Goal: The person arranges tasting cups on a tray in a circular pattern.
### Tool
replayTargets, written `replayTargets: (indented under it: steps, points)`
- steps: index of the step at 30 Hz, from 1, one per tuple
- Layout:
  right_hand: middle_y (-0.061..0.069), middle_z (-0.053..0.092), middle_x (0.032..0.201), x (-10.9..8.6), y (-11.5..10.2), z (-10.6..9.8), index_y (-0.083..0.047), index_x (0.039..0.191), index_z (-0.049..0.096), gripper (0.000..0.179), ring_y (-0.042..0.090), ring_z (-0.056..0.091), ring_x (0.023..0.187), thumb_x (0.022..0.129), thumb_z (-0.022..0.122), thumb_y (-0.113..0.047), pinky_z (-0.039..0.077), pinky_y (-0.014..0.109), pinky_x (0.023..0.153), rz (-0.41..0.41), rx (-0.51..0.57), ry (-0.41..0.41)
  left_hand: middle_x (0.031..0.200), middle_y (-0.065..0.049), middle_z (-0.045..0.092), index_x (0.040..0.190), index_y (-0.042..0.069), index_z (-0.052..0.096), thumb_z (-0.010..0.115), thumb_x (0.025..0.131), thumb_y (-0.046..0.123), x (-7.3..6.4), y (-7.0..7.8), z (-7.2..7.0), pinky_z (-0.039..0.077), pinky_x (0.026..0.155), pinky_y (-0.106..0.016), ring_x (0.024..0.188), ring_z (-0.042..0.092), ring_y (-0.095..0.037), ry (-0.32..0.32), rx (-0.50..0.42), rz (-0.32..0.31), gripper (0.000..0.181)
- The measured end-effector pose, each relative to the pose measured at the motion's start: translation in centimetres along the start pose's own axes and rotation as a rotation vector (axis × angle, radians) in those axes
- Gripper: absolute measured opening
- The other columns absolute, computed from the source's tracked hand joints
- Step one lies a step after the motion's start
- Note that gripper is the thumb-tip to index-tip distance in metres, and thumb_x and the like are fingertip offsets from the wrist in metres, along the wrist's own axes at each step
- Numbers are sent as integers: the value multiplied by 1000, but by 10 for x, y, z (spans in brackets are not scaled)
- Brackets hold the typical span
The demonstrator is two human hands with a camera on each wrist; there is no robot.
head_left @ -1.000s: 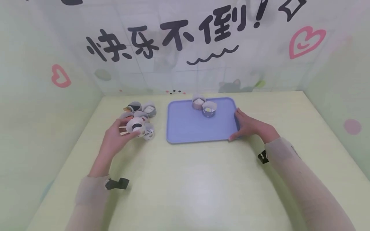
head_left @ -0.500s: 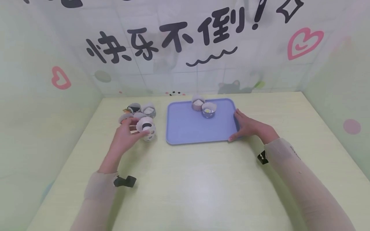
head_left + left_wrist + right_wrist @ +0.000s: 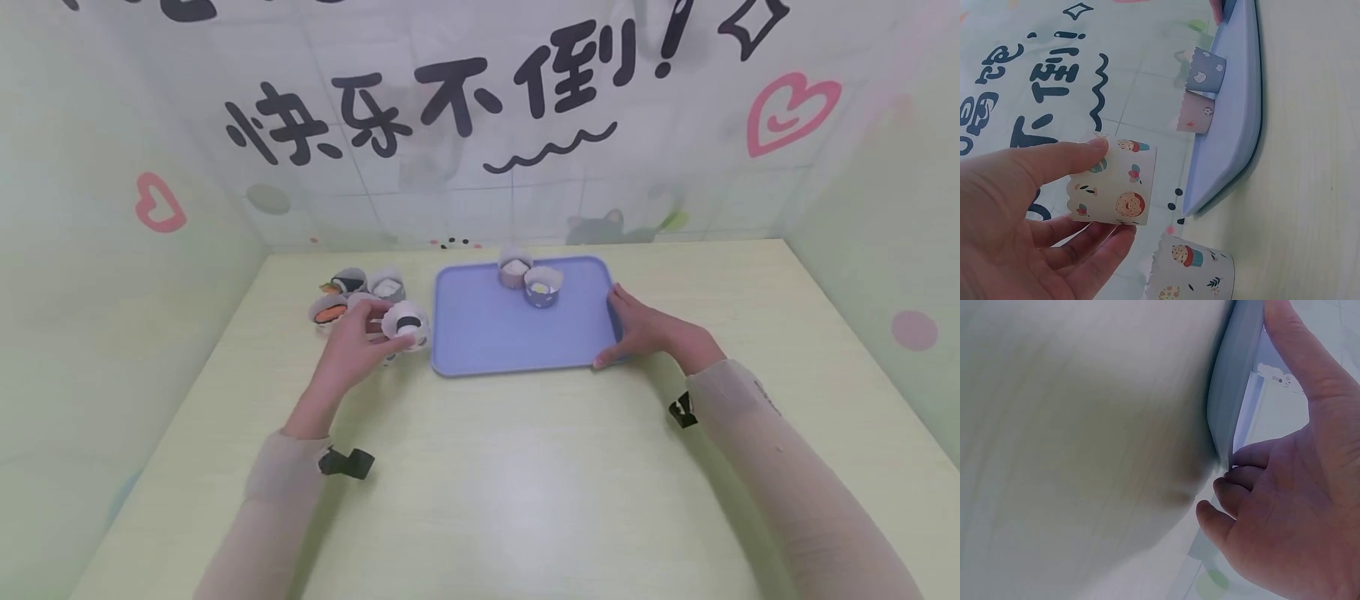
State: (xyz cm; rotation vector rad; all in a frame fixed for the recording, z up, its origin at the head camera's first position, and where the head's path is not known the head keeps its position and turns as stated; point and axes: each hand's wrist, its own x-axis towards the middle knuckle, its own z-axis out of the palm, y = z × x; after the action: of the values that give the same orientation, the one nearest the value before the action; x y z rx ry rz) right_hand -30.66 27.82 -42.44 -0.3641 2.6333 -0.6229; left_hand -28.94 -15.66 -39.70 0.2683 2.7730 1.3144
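Note:
My left hand [image 3: 351, 343] holds a white paper baking cup [image 3: 417, 335] between thumb and fingers, just left of the blue tray [image 3: 487, 337]. Inside the cup sits a white piece with a black band, like a rice ball. In the left wrist view, this cup [image 3: 1113, 187] shows cupcake and doughnut prints, and it is raised off the table. My right hand [image 3: 648, 325] grips the tray's right end, thumb at the near corner and fingers along the side. Two filled cups stand at the tray's back: a pinkish one [image 3: 514, 277] and a grey-blue one [image 3: 542, 297].
More filled paper cups cluster left of the tray, one with an orange piece [image 3: 328, 313], one with a black-wrapped piece [image 3: 349, 282] and a grey one [image 3: 387, 289]. Another printed cup [image 3: 1192, 272] stands beside the left hand. A decorated wall [image 3: 450, 200] rises behind the table.
My left hand has moved right with the held cup, from over the cluster toward the tray's left edge. The right hand and the tray have stayed in place.

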Motion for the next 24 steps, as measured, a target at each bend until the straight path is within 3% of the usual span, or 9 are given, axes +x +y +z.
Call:
replayTargets:
  steps: [9,24]
  points:
    - [33,-14,162,0,-1,0,13,153,-5,136,48,-6,152,74,84,-51,7,59,125,2,3,-5,141,-20,54,141,0,45,78,87,26,12,8,16,50,105,-50,126,58,-39,-49,16,-22,69]
    - [33,-15,161,-1,-1,-1,12,153,-7,138,48,-8,152,73,85,-52,6,60,125,0,12,-12,133,-19,58,134,0,49,80,85,23,35,26,55,52,103,-45,122,59,-35,-113,-17,26,62]
